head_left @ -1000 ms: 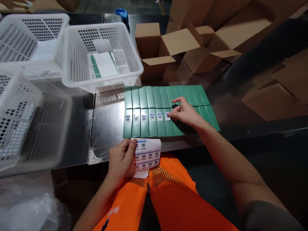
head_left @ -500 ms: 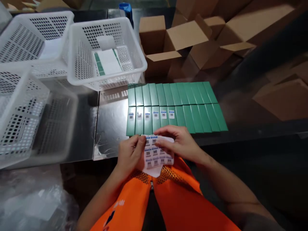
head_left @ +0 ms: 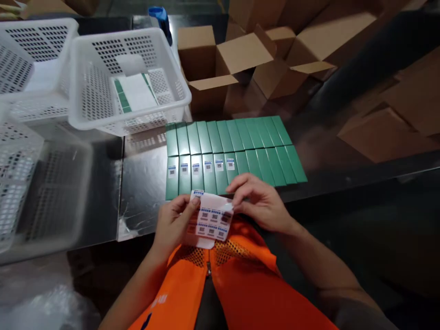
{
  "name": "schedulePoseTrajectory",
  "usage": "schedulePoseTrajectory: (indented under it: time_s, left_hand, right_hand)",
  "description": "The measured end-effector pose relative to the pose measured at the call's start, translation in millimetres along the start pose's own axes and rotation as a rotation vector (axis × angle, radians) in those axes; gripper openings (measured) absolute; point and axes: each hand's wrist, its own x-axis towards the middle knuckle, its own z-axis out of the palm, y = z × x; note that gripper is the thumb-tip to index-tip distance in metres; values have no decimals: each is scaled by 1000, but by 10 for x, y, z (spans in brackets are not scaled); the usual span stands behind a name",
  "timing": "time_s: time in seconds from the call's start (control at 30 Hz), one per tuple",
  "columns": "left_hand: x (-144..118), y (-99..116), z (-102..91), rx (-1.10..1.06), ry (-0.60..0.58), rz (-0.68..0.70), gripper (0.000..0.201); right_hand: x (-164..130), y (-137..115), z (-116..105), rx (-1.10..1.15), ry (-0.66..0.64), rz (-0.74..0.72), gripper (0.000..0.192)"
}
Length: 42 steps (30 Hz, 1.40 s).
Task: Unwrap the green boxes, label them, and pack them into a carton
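- Dark, glossy metal makes up the desk (head_left: 144, 183); it mirrors the baskets above it, and its near edge runs just in front of the person's orange vest (head_left: 240, 279).
- Green boxes (head_left: 233, 153) lie flat in two touching rows near the middle of the desk; the six at the left of the front row each carry a small sticker (head_left: 207, 165), the others in that row are bare.
- Left hand (head_left: 173, 224) pinches the left edge of the label sheet (head_left: 211, 220), thumb on top, holding it over the desk's near edge, just short of the front row.
- Right hand (head_left: 261, 204) has its fingertips closed on the sheet's upper right corner, where a label is lifting.
- White perforated baskets (head_left: 127, 82) crowd the left side; the nearest one holds a white and green packet and stands just behind the boxes' left end.
- Open cardboard cartons (head_left: 240, 59) stand right behind the rows, more lie to the right.
- Bare desk surface shows left of the boxes and along the right front.
- Crumpled clear plastic (head_left: 44, 302) lies at the lower left.
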Motion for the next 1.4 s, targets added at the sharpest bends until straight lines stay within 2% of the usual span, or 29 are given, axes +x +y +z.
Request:
schedulePoseTrajectory:
  time_s: [0.07,0.13,0.23,0.33,0.5,0.63,0.73,0.8,0.83,0.9,1.0,1.1,1.17,1.23,1.33,1.4]
  left_hand:
    - [2,-23,-15,-18,7,-11,40]
    - [-5,-34,-18,-22,-7,-12,41]
    - [-31,-28,-4,38,-20,7,41]
    - [-62,-32,-2,70,-6,17,41]
    - [-79,-90,-40,35,6,-16,43]
    - [-62,-97,-39,20,-7,-15,43]
    - [-63,-67,-2,6,-23,-18,43]
    - [-72,-43,32,-2,-34,-15,42]
    - [-76,-31,50,-1,-42,-8,41]
    - [-80,-8,83,19,-55,15,38]
    - [-71,25,123,86,-63,69,36]
    - [-71,54,148,163,-92,110,38]
    - [-87,70,151,201,-162,123,38]
    - [-109,79,147,239,-243,149,35]
    - [-139,69,145,296,-331,196,34]
    - [-150,51,154,313,-372,203,35]
  right_hand:
    - [119,83,-207,37,177,85,10]
    - [275,210,-424,13,276,225,17]
    - [489,394,-661,-8,190,474,37]
    - [601,479,-740,-22,117,638,62]
    - [633,494,-713,-81,101,707,63]
    - [671,494,-709,-206,94,705,62]
    - [692,420,-701,-555,103,662,59]
    - [659,333,-642,-772,137,569,56]
    - [621,284,-583,-794,135,507,53]
    - [505,189,-411,-643,44,396,42]
    - [299,70,-100,-309,-187,307,25]
    - [179,9,75,-190,-234,256,10]
    - [166,4,49,-100,-184,279,10]
    - [187,16,-78,34,-110,335,15]
    - [251,58,-371,201,100,346,27]
    - [309,113,-579,198,256,299,34]
